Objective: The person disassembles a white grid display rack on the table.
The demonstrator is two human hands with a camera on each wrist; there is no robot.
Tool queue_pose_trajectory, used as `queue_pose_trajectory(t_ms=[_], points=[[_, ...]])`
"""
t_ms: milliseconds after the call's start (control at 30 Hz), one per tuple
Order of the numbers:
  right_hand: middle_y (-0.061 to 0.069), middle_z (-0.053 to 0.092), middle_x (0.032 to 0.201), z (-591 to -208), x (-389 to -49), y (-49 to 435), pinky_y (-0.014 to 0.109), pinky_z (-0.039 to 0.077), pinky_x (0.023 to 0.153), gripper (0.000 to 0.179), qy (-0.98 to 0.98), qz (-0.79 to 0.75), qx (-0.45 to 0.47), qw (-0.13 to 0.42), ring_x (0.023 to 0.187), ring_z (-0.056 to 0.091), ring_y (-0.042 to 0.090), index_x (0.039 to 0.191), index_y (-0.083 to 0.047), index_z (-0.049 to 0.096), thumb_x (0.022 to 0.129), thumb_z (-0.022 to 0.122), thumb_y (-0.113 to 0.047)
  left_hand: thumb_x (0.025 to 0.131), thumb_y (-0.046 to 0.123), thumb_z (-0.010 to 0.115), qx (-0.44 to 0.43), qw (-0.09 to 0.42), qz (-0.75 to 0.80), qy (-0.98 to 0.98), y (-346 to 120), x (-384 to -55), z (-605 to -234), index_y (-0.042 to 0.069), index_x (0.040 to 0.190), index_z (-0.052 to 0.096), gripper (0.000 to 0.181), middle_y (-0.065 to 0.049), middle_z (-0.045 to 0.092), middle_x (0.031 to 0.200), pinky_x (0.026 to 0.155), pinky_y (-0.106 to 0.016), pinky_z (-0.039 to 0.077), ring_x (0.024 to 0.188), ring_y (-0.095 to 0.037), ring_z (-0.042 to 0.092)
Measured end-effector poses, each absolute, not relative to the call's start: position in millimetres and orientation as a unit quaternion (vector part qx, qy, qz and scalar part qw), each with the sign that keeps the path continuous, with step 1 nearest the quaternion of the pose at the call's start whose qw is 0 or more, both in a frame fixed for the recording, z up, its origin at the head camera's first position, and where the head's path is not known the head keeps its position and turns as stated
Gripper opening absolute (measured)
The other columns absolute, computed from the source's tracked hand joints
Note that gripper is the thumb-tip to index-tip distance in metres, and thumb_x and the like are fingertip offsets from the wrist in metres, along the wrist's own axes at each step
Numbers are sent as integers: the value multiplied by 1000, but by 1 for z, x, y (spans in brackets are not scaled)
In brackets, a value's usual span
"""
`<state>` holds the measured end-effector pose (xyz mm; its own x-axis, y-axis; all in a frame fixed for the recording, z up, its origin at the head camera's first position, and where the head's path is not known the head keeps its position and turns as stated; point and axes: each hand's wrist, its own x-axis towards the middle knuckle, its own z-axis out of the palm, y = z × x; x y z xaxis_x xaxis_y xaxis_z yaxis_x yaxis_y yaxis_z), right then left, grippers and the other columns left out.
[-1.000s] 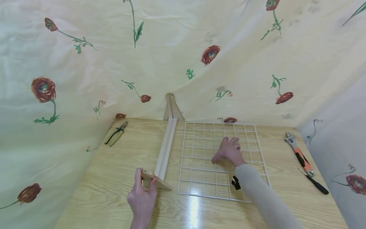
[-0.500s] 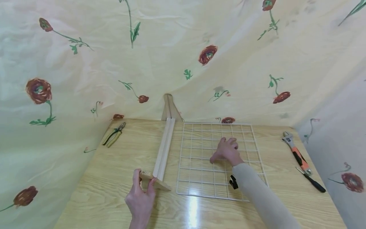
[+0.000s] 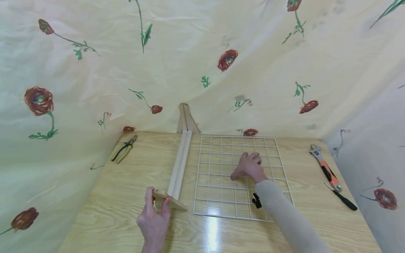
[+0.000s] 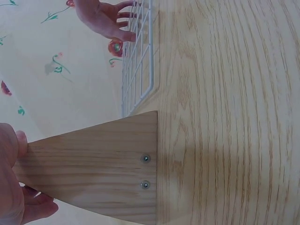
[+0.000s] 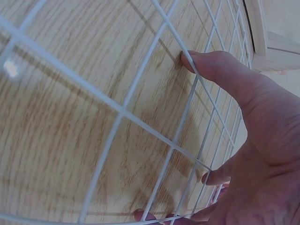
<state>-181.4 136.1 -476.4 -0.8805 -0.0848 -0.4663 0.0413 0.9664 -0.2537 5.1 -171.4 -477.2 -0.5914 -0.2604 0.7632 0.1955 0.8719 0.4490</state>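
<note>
A wooden stand lies on the table, a pale grooved rail (image 3: pixel 180 165) joining two tapered end boards. At the near end board (image 4: pixel 93 168), my left hand (image 3: pixel 153 219) pinches the narrow top between thumb and fingers. Two screw heads (image 4: pixel 146 158) show near that board's wide edge, which meets the tabletop. Just right of the rail is a white wire grid (image 3: pixel 215 199). My right hand (image 3: pixel 251 167) rests on it with fingers spread, the thumb and fingertips reaching through its openings. The far end board (image 3: pixel 186 119) stands against the patterned cloth.
Pliers with yellow handles (image 3: pixel 121 154) lie at the back left. On the right are an adjustable wrench (image 3: pixel 326 168) with an orange-and-black handle and a black-handled screwdriver (image 3: pixel 345 201). Flowered cloth (image 3: pixel 253 70) rises behind the wood-grain table (image 3: pixel 120 225) and along its sides.
The head view has shifted slightly, so everything sits a little further left in it. Both hands, the stand and the wire grid keep the same places relative to each other.
</note>
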Motion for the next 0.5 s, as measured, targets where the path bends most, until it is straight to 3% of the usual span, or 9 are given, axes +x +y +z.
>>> queue_pose_trajectory(t_ms=[200, 500], points=[[56, -4, 141, -479, -183, 136, 75, 43, 92, 135, 957, -143, 5, 253, 126, 20, 69, 149, 18, 6, 67, 89, -51, 99, 57, 51, 24, 435, -264, -861, -172, 7, -476, -4, 119, 54, 64, -16, 63, 66, 26, -13, 19, 35, -2, 31], [54, -4, 143, -479, -183, 136, 78, 41, 91, 136, 954, -158, 19, 254, 127, 19, 68, 151, 16, 7, 66, 90, -51, 98, 56, 54, 30, 427, -272, -862, -172, 8, -478, -3, 118, 54, 63, -18, 64, 68, 25, -14, 21, 36, -3, 32]])
